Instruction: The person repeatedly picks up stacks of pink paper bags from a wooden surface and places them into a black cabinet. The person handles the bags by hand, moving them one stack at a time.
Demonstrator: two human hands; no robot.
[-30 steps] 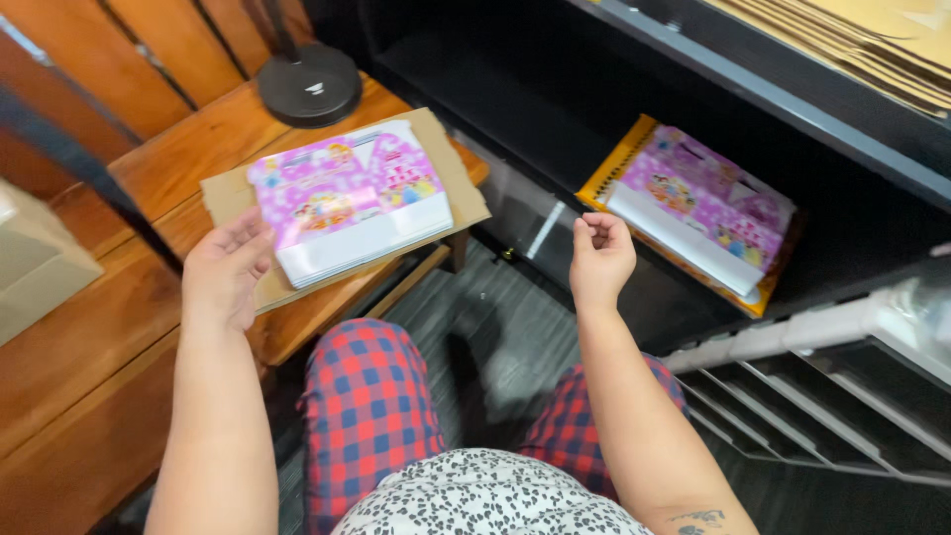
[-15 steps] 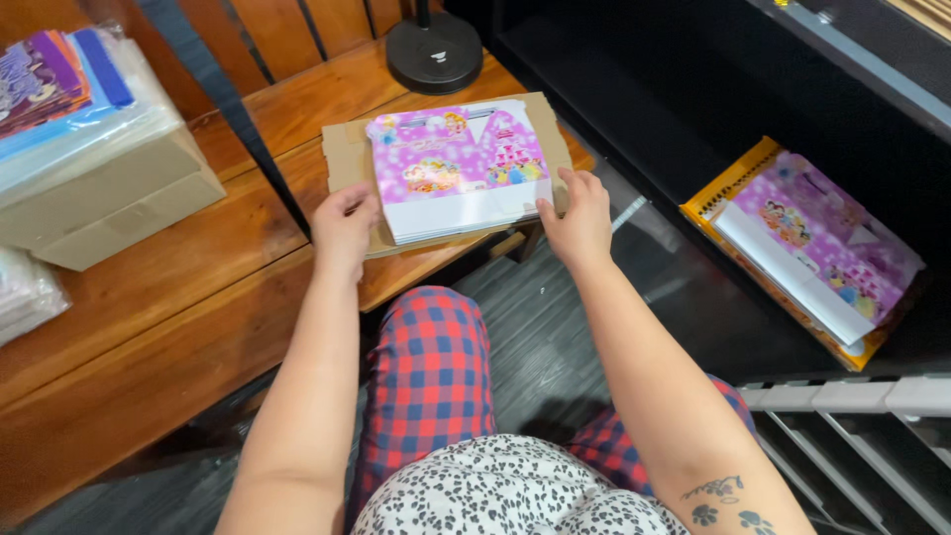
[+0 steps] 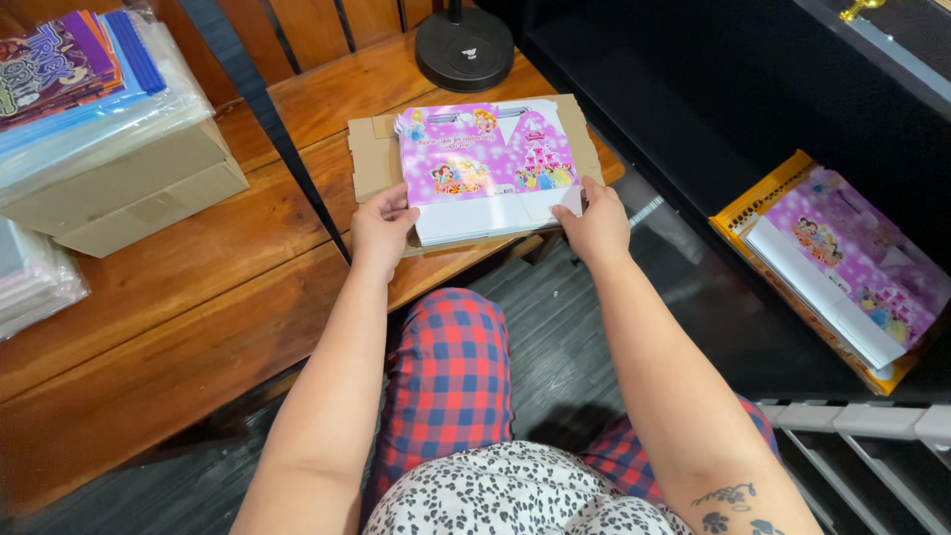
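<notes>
Both hands now sit closer on the near corners of the flat pink printed box [image 3: 485,168]. Left hand [image 3: 381,230] pinches its left edge, fingers curled; right hand [image 3: 596,223] grips the right corner. It lies on brown cardboard [image 3: 369,159] atop the wooden table [image 3: 198,267], black lamp base [image 3: 464,50] beyond.

A black round lamp base [image 3: 465,50] stands beside a cardboard box [image 3: 134,193].
</notes>
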